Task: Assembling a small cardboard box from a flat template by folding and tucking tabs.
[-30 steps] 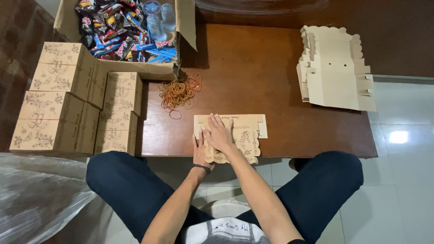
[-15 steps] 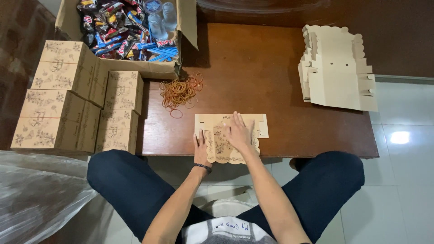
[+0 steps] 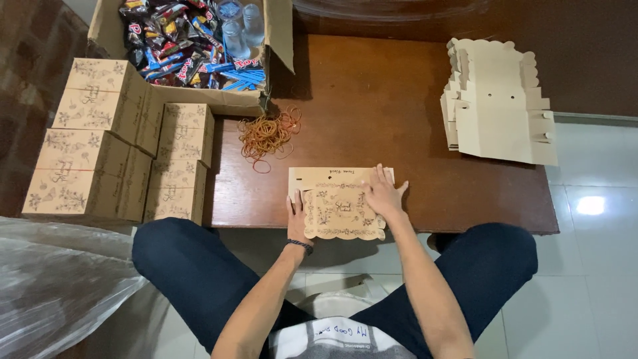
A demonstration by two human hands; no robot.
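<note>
On the table's [image 3: 412, 100] near edge we press a flat printed box blank [image 3: 339, 203]: left hand [image 3: 296, 216] flat on its left side, right hand [image 3: 382, 193] spread open on its right. Rubber bands [image 3: 267, 133] lie just behind.

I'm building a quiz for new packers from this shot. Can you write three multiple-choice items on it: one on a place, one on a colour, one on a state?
1. Where does the pile of rubber bands lie?
A. On the table, just in front of the open carton of snacks
B. On the floor
C. On the stack of unfolded blanks

2. What colour are the folded boxes stacked at the table's left?
A. White
B. Tan with dark floral print
C. Blue

3. How is the box blank under the hands?
A. Standing assembled
B. Lying flat, pressed by the left hand and right hand
C. Crumpled

Answers: 1 A, the bands sit on wood below the carton; 2 B, brown card with print; 3 B, both palms rest on it.
</note>
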